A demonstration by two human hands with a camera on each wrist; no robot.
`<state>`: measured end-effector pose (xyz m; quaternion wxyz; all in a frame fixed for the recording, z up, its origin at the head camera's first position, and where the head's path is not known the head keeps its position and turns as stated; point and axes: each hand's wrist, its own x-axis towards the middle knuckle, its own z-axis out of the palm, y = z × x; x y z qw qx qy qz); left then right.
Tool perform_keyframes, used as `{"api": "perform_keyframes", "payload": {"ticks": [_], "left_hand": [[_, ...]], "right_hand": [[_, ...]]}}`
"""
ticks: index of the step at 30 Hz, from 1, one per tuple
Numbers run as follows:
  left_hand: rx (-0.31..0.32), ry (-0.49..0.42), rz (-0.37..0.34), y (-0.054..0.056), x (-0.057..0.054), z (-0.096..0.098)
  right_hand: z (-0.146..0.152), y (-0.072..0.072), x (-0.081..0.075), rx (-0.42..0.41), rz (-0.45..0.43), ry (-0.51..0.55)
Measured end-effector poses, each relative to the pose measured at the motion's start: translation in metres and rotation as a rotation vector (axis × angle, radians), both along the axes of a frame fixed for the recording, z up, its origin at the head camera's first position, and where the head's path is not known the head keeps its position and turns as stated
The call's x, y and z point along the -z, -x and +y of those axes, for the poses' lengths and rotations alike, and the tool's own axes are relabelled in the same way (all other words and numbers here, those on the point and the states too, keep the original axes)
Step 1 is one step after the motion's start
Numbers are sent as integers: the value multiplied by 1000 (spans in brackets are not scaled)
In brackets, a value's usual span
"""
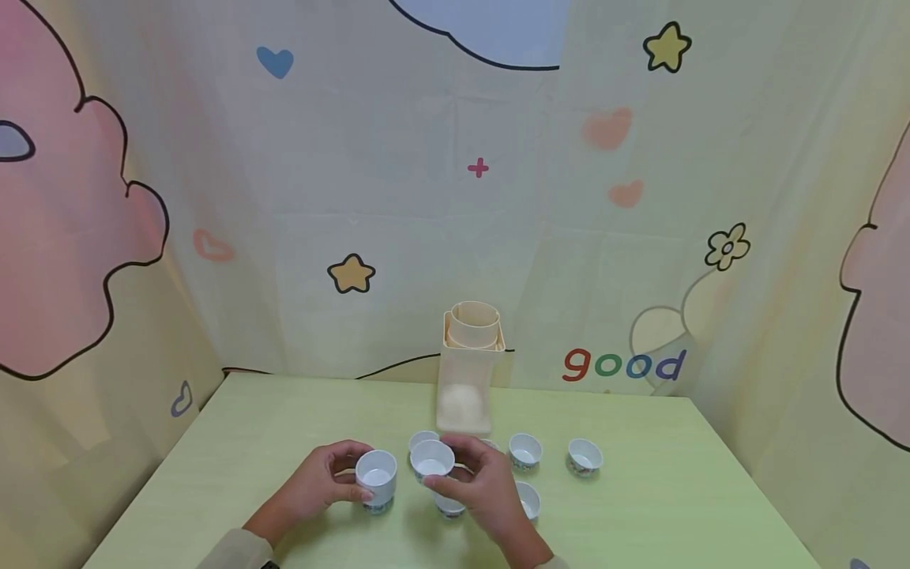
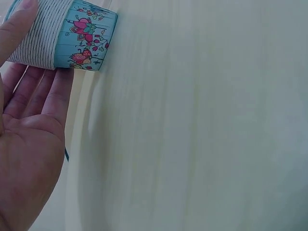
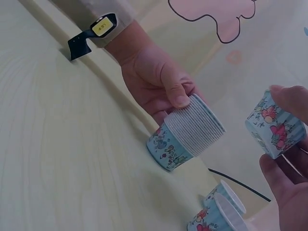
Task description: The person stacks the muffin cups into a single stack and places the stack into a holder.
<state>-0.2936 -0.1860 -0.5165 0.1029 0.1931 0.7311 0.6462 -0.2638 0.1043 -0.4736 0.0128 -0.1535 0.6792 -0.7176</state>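
My left hand (image 1: 323, 482) grips a nested stack of paper cups (image 1: 377, 474), thumb on the near side. The rims of the stack (image 2: 38, 33) lie tightly ridged, and the lowest cup shows a blue side with pink flowers. To its right, my right hand (image 1: 490, 482) pinches one paper cup (image 1: 432, 457) by its sides between thumb and fingers. That single cup (image 3: 276, 122) is tilted and apart from the stack (image 3: 185, 132). Below and behind it stand more flowered cups, one near cup (image 1: 449, 508) and one farther cup (image 1: 423, 437), both partly covered.
Other paper cups stand upright on the pale green table (image 1: 640, 514): one cup (image 1: 525, 452) behind the right hand, another cup (image 1: 584, 457) farther right, and a half-hidden cup (image 1: 530, 499) by the right wrist. A cream cup-dispenser-like holder (image 1: 464, 395) with a round tube stands at the back.
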Motion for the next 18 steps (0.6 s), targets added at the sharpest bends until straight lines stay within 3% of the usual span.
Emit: {"api": "perform_keyframes", "payload": {"ticks": [18], "left_hand": [[7,1,8,1,4,-1]], "right_hand": [[-32,8,6,-62,17,29]]}}
